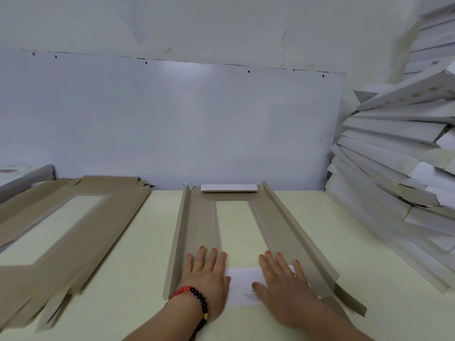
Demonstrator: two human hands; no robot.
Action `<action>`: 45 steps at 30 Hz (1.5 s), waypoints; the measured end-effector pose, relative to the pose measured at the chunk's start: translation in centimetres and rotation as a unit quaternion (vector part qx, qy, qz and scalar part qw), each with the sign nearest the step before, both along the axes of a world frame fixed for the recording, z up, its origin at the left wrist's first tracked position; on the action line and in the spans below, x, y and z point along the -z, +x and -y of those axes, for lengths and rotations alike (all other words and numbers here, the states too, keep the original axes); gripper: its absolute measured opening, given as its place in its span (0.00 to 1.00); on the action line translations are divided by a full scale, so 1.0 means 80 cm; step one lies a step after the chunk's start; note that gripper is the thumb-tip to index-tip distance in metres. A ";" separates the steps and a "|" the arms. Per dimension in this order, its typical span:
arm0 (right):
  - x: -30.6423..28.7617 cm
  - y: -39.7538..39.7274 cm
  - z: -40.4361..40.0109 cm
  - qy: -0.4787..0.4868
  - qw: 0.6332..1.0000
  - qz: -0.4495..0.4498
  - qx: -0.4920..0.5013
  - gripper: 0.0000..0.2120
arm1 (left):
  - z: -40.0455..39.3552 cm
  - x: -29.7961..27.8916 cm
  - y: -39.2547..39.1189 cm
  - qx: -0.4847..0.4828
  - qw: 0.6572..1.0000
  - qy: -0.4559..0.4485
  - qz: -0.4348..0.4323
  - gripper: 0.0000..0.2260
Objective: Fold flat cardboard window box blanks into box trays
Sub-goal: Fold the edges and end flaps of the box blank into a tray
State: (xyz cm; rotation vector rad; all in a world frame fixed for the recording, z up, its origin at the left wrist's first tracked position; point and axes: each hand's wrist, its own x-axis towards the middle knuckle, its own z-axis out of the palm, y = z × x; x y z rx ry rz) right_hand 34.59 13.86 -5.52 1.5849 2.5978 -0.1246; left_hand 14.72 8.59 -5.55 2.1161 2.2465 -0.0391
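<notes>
On the table (307,217), left hand (205,274) and right hand (283,279) press flat-fingered on the half-folded blank (268,217): light, stiff board, likely best gripped at its raised side walls.

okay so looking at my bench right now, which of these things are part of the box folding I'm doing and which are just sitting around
Part of the job:
- half-folded window box blank, side walls up
- left hand and right hand, flat on its near end
- stack of flat blanks, left
- pile of folded trays, right

Just there:
- white wall panel
- bead bracelet on the left wrist
</notes>
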 end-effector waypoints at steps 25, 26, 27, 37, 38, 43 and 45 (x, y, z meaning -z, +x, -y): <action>-0.051 0.059 -0.026 -0.022 0.946 -0.303 0.113 0.25 | -0.011 -0.049 -0.022 -0.111 0.973 -0.005 0.203 0.33; -0.053 0.059 -0.025 -0.027 0.950 -0.293 0.107 0.27 | -0.011 -0.054 -0.022 -0.107 0.973 -0.028 0.203 0.32; -0.053 0.060 -0.024 -0.036 0.949 -0.294 0.105 0.28 | -0.011 -0.059 -0.022 -0.105 0.970 -0.049 0.215 0.30; -0.034 0.056 -0.015 -0.092 0.862 -0.489 0.099 0.23 | -0.002 -0.067 0.003 -0.010 0.979 0.103 0.177 0.05; -0.032 0.053 -0.014 -0.088 0.855 -0.502 0.100 0.23 | -0.001 -0.065 0.004 -0.001 0.979 0.127 0.158 0.05; -0.039 0.055 -0.011 -0.138 0.855 -0.496 0.062 0.36 | 0.008 -0.067 -0.007 -0.004 0.973 0.018 0.232 0.16; -0.047 0.059 -0.012 -0.164 0.878 -0.449 0.033 0.42 | 0.010 -0.075 -0.013 -0.004 0.974 -0.075 0.215 0.27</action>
